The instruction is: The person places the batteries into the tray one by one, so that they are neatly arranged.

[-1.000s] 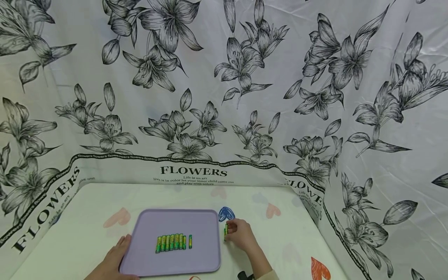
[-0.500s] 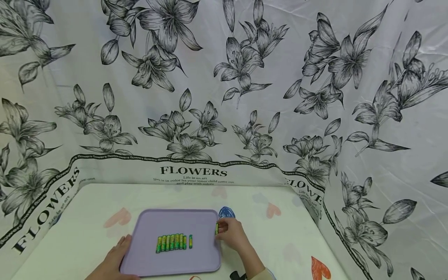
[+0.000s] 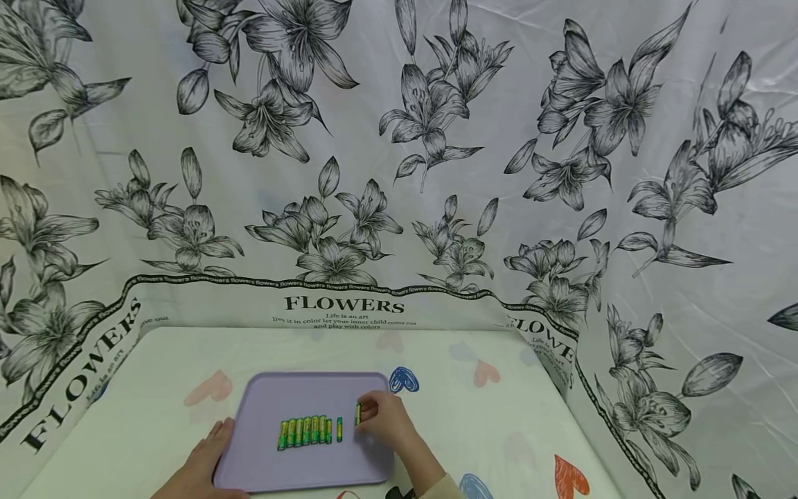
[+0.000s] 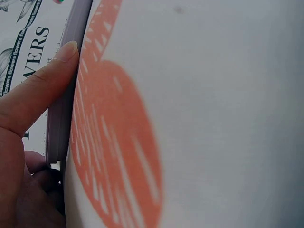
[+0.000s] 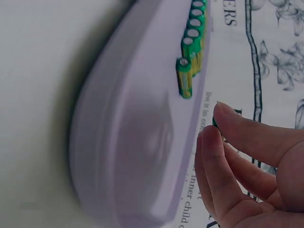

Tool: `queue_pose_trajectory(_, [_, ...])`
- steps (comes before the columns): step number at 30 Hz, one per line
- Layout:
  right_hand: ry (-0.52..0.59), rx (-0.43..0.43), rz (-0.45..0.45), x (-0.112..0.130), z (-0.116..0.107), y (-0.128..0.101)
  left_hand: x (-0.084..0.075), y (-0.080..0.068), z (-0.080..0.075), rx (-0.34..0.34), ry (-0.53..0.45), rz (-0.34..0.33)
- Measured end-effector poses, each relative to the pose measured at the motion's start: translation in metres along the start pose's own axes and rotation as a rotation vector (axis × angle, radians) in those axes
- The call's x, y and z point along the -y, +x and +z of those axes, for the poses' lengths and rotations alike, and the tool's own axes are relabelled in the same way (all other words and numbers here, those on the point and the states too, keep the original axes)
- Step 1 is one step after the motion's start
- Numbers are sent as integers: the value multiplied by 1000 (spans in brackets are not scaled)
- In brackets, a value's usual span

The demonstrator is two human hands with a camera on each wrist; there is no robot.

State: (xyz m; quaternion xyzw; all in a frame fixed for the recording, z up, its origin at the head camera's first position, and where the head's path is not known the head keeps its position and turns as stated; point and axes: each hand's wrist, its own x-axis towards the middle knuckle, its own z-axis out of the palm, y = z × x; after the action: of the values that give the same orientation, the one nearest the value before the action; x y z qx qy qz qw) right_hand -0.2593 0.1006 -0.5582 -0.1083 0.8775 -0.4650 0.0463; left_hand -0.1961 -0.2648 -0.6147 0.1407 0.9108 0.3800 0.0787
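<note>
Floral-draped table (image 3: 156, 388) | our left hand (image 3: 199, 468) presses tray (image 3: 299, 464) edge, seen left-wrist | right hand (image 3: 386, 423) pinches battery (image 3: 358, 414), head-view only

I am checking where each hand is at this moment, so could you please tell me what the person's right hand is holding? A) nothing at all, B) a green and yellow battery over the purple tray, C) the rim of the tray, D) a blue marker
B: in the head view the right hand pinches a green and yellow battery above the purple tray, just right of the row of batteries lying there.
</note>
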Motion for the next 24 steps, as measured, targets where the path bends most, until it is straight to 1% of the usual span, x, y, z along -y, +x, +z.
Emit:
queue_pose_trajectory(3, [4, 17, 4, 1, 8, 2, -1, 1, -1, 10, 3, -15])
queue_pose_trajectory(7, [-2, 41, -13, 2, 16, 5, -3, 2, -2, 32, 2, -38])
queue_pose_trajectory(11, [-11, 69, -15, 1, 25, 8, -3, 1, -2, 24, -4, -32])
queue_pose_trajectory(15, [-36, 83, 5, 1, 31, 10, -1, 1, -1, 4, -2, -15])
queue_pose_trajectory(20, [-18, 95, 35, 4, 33, 9, -1, 1, 0, -5, 12, -10])
queue_pose_trajectory(24, [-15, 96, 53, 6, 32, 7, -1, 0, 0, -8, -2, -5])
